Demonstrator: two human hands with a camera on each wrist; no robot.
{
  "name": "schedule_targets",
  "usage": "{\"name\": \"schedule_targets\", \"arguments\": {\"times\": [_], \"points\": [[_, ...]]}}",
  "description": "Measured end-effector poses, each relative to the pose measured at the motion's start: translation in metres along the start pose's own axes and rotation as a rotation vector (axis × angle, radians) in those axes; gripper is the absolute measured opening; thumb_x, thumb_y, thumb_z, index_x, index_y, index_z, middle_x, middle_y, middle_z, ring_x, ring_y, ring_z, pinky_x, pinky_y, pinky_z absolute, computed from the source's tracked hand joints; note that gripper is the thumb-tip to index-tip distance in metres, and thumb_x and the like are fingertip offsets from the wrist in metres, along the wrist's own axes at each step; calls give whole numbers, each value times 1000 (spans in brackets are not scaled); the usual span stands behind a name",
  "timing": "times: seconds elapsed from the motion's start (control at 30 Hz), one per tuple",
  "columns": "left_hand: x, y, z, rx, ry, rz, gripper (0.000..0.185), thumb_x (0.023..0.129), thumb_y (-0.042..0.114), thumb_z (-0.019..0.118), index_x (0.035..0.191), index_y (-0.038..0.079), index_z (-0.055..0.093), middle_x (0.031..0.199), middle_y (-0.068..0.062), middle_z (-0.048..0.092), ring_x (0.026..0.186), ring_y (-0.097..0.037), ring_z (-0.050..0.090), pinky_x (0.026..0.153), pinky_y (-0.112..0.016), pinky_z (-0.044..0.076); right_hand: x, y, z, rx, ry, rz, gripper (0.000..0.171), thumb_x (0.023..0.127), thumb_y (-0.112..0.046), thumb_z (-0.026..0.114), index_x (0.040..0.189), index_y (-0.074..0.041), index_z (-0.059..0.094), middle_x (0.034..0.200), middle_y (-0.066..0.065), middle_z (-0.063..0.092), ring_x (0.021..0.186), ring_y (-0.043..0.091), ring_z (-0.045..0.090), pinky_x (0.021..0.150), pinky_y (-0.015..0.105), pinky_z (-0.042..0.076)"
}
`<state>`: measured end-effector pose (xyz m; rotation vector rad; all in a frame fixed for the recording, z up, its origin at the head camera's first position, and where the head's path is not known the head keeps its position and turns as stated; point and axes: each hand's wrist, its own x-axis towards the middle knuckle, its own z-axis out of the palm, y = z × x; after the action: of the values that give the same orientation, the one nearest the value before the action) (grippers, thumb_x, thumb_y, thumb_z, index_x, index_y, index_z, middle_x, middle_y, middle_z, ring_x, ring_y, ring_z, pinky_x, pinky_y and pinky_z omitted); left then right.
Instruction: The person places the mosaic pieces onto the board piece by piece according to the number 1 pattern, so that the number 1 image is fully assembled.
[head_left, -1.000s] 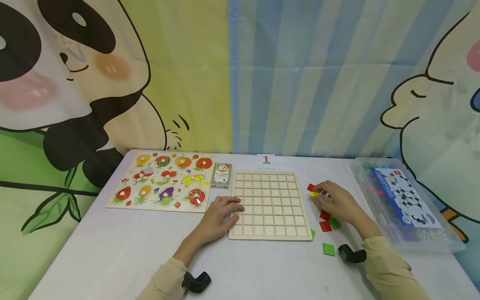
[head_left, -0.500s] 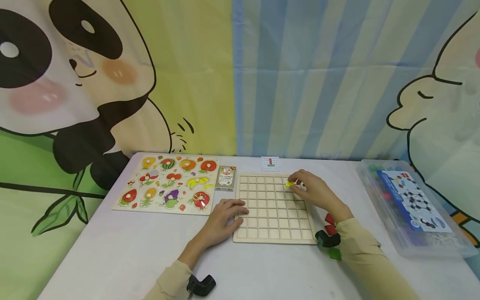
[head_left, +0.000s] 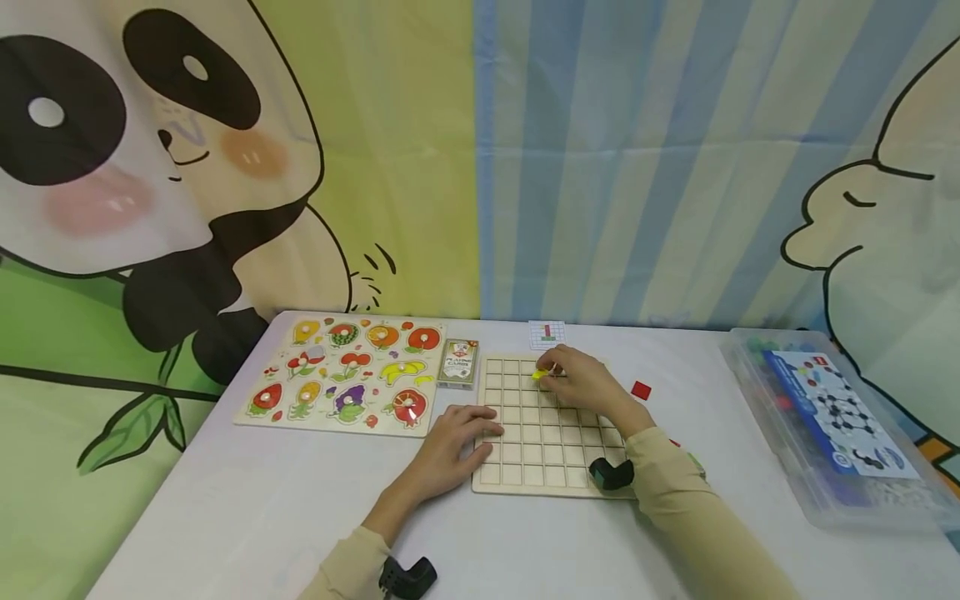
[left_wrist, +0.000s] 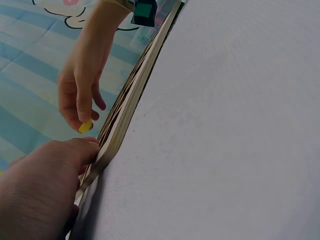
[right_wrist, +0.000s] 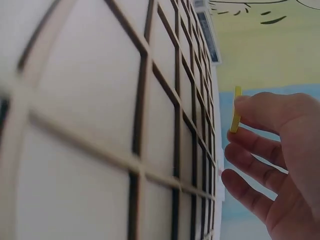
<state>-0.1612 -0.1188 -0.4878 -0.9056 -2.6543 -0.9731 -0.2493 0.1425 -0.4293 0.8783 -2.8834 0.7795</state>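
My right hand (head_left: 583, 383) pinches a small yellow square tile (head_left: 539, 375) between thumb and fingers over the upper part of a wooden grid board (head_left: 519, 427). In the right wrist view the yellow tile (right_wrist: 236, 110) stands on edge in the pinch, slightly apart from the grid. My left hand (head_left: 453, 446) rests on the board's left edge with relaxed fingers. Its thumb touches the board's rim in the left wrist view. A red tile (head_left: 641, 390) lies right of the board; my right forearm mostly hides the other tiles there.
Behind the board lies a small printed grid card (head_left: 547, 335). To its left are a playing card box (head_left: 458, 364) and a fruit puzzle board (head_left: 322, 424). A clear plastic case (head_left: 752, 398) with a blue leaflet (head_left: 840, 412) stands at the right.
My right hand has moved left from the loose tiles to above the board, carrying the yellow tile. The left hand has stayed on the board's edge. The head view has shifted slightly.
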Motion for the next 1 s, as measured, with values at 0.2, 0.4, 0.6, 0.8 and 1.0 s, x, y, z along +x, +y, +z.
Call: {"name": "schedule_targets", "arguments": {"times": [0.2, 0.4, 0.6, 0.8, 1.0], "points": [[1, 1, 0, 14, -21, -7, 23, 91, 27, 61, 114, 30, 64, 132, 8, 54, 119, -13, 45, 95, -39, 39, 8, -7, 14, -42, -41, -9, 19, 89, -22, 65, 106, -14, 64, 99, -1, 62, 88, 13, 60, 77, 32, 50], [3, 2, -1, 23, -23, 5, 24, 91, 26, 61, 114, 29, 64, 131, 7, 55, 120, -14, 45, 95, -40, 39, 6, -11, 15, -65, -21, 2, 19, 87, -18, 67, 105, -11, 65, 96, 2, 60, 86, 15, 58, 75, 34, 50], [3, 0, -1, 45, -22, 11, 24, 91, 26, 61, 114, 29, 63, 132, 8, 54, 121, -14, 45, 96, -40, 39, 6, -8, 15, -54, -11, 0, 18, 88, -18, 66, 105, -12, 65, 96, 2, 59, 87, 15, 57, 77, 33, 49], [1, -3, 0, 40, -12, 21, 24, 90, 26, 61, 114, 29, 63, 132, 7, 54, 120, -14, 45, 95, -40, 39, 7, -10, 18, -16, -23, -3, 18, 88, -18, 66, 105, -12, 65, 100, 2, 59, 92, 18, 60, 80, 36, 50], [0, -2, 0, 22, -17, 6, 24, 91, 26, 61, 115, 29, 63, 133, 8, 54, 120, -13, 44, 96, -40, 39, 1, -5, 11, 80, -32, 25, 19, 92, -20, 60, 109, -11, 65, 103, 2, 60, 94, 17, 59, 82, 36, 50]]}}
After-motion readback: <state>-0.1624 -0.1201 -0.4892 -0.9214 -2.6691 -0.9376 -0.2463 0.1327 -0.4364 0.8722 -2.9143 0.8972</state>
